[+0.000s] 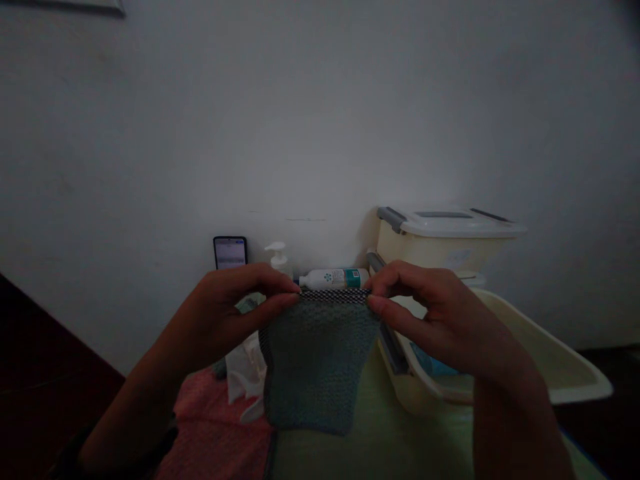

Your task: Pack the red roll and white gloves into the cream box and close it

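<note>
A small grey-green cloth with a dark checked top edge hangs in front of me. My left hand pinches its upper left corner, fingers closed. At the upper right corner my right hand pinches the same edge. The cloth hangs straight down between them, above a pale green cloth spread below.
A pink cloth and a white crumpled item lie at lower left. Behind stand a phone, a white pump bottle and a lying bottle. A lidded cream box and an open cream tub sit at right.
</note>
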{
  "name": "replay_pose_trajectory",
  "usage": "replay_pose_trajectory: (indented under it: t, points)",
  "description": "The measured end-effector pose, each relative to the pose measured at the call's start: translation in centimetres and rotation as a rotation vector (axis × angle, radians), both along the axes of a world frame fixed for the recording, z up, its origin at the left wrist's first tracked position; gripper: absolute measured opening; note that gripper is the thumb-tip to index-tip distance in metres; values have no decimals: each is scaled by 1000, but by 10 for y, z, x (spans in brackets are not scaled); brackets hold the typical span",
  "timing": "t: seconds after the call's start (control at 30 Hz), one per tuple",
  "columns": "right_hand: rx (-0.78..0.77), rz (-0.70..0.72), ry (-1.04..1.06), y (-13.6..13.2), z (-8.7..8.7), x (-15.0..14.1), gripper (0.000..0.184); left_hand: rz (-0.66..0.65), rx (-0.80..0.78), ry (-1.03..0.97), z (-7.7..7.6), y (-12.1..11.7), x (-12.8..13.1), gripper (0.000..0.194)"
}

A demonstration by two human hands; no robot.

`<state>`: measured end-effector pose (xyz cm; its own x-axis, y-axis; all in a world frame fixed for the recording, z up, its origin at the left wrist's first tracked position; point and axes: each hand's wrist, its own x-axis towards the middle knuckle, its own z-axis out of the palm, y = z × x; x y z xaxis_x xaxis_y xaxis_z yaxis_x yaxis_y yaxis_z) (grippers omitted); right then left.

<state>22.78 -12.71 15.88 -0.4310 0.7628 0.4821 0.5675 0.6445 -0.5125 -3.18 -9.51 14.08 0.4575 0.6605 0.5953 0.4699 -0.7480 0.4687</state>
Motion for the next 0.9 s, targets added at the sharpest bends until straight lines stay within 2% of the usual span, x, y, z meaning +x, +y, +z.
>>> replay_pose_trajectory:
  t: [0.2,0.27,0.33,0.4,0.43,0.5,0.53,0.6,0.7,0.8,0.9]
  points:
    - [2,8,-14,3,-1,-4,23,-24,-55,-69,2,-4,2,3]
    - [22,3,17,4,-2,-6,22,-69,-140,-157,0,-3,3,6]
    - [45,8,75,3,-3,-8,23,-145,-266,-242,-2,-2,4,20]
    - [55,28,144,2,-5,-10,22,-208,-363,-267,-4,-1,5,30]
    - [48,37,179,1,-6,-11,19,-221,-387,-253,-5,-1,6,28]
    - [11,49,253,0,-7,-13,14,-210,-393,-229,-6,0,9,15]
    - [-19,53,293,0,-7,-14,18,-196,-389,-236,-6,-1,11,11]
    - [-89,63,383,-1,-7,-17,31,-152,-372,-289,-6,-2,15,10]
    - [-225,73,463,-1,-7,-22,36,-56,-343,-367,-4,-5,21,13]
    - [-311,37,378,-1,-6,-26,36,8,-325,-413,-3,-7,25,16]
    - [-269,21,291,-1,-6,-30,24,6,-286,-389,-5,-7,25,17]
